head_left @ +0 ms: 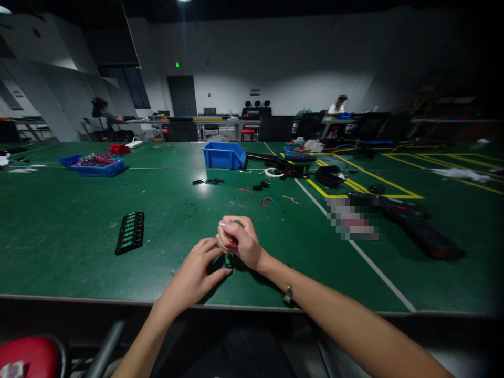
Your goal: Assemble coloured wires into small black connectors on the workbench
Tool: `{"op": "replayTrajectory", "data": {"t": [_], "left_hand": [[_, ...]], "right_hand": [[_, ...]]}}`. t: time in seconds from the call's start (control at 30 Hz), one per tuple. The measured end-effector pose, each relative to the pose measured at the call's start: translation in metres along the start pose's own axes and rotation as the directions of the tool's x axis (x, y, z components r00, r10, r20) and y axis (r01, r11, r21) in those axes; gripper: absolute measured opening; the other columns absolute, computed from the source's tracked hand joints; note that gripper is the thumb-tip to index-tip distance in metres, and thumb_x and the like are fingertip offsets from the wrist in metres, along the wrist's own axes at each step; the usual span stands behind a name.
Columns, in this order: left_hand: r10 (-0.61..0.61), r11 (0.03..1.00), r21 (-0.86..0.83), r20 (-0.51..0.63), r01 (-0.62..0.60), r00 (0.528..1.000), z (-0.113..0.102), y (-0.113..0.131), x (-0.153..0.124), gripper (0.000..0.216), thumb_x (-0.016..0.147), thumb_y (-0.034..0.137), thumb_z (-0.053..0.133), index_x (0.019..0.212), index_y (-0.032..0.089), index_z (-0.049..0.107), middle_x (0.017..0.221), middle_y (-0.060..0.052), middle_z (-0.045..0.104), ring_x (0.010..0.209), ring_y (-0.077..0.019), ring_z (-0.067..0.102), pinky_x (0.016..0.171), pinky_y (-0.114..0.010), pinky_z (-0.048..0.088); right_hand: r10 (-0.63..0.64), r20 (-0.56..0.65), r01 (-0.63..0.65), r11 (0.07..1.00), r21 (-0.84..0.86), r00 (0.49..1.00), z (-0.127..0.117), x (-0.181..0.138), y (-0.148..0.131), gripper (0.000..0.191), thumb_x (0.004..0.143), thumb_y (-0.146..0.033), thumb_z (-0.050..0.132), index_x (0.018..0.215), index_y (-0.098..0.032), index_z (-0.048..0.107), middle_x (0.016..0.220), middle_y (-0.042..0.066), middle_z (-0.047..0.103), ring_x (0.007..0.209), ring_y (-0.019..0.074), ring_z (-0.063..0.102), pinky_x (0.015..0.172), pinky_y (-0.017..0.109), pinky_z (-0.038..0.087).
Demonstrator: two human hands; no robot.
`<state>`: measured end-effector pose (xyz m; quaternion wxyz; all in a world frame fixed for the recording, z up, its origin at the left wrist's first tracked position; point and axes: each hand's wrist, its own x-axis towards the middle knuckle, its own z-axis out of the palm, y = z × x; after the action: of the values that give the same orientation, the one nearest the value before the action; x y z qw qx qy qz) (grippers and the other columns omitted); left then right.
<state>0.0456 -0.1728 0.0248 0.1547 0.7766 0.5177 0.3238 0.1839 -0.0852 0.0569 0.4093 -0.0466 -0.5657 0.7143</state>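
Note:
My left hand [197,269] rests low over the green table, thumb and fingertips closed around a small green circuit board [228,260] with a dark end. Right above it, my right hand [241,240] is curled into a fist, its fingers folded together. Whatever the fist may hold is hidden by the fingers. Off to the left lies a black tray [130,232] with a row of green boards in it. Beyond my hands are short red and blue wires [268,201] and several small black plastic parts [214,181].
A blue bin [223,156] stands ahead, and a blue tray of coloured wires [99,164] sits at the left. At right lies a black power tool [423,223]. The table's front edge [255,308] runs just below my hands. Two people sit at far desks.

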Motion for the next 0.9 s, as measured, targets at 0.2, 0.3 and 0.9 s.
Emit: {"op": "replayTrajectory", "data": {"t": [0.2, 0.3, 0.9], "left_hand": [[-0.007, 1.0, -0.014, -0.012, 0.007, 1.0, 0.0, 0.0, 0.0, 0.042, 0.09, 0.034, 0.068, 0.131, 0.028, 0.062, 0.136, -0.008, 0.058, 0.13, -0.0263, 0.05, 0.114, -0.045, 0.039], [-0.001, 1.0, -0.013, -0.012, 0.001, 1.0, 0.0, 0.0, 0.0, 0.044, 0.09, 0.034, 0.068, 0.133, 0.029, 0.061, 0.137, -0.008, 0.057, 0.131, -0.0263, 0.049, 0.114, -0.046, 0.039], [0.233, 0.967, 0.028, 0.318, -0.254, 0.919, -0.02, -0.023, 0.069, 0.054, 0.079, 0.008, 0.055, 0.13, 0.023, 0.063, 0.127, -0.01, 0.062, 0.119, -0.0248, 0.058, 0.106, -0.04, 0.046]], "right_hand": [[-0.005, -0.052, 0.005, 1.0, -0.008, 0.999, -0.002, 0.0, -0.001, 0.043, 0.092, -0.036, 0.057, 0.056, -0.02, 0.04, 0.045, -0.008, 0.032, 0.039, 0.0062, 0.026, 0.043, 0.025, 0.02], [-0.007, -0.039, 0.007, 1.0, -0.004, 0.999, -0.002, 0.0, -0.001, 0.043, 0.093, -0.035, 0.057, 0.056, -0.02, 0.04, 0.045, -0.008, 0.032, 0.039, 0.0061, 0.026, 0.043, 0.025, 0.021], [-0.357, -0.315, -0.18, 0.363, -0.914, 0.879, -0.086, 0.03, -0.008, 0.03, 0.088, -0.036, 0.064, 0.114, -0.021, 0.062, 0.103, 0.008, 0.071, 0.092, 0.0222, 0.066, 0.083, 0.033, 0.049]]}}
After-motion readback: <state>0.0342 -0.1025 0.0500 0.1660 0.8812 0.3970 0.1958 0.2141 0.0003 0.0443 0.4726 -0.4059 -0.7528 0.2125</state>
